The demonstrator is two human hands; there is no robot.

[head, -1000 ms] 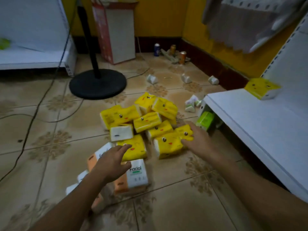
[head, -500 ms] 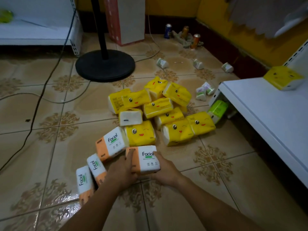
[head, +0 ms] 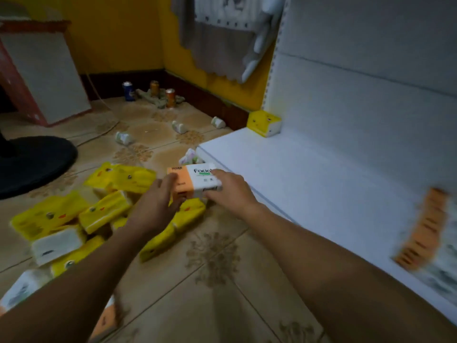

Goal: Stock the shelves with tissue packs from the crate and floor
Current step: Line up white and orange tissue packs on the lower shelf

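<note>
Orange-white tissue pack apparently between fingers

An orange-and-white Facial pack held level at the front edge of the white shelf, yellow packs heaped on the floor, lone yellow pack in the shelf's far corner

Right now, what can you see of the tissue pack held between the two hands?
The tissue pack is a rectangular block in glossy plastic wrap, orange at one end and white at the other, with "Facial" in dark letters over a green band. It is held roughly level, off the floor, at the front edge of the white shelf. The left hand holds its orange end; the right hand grips the white end.
</note>
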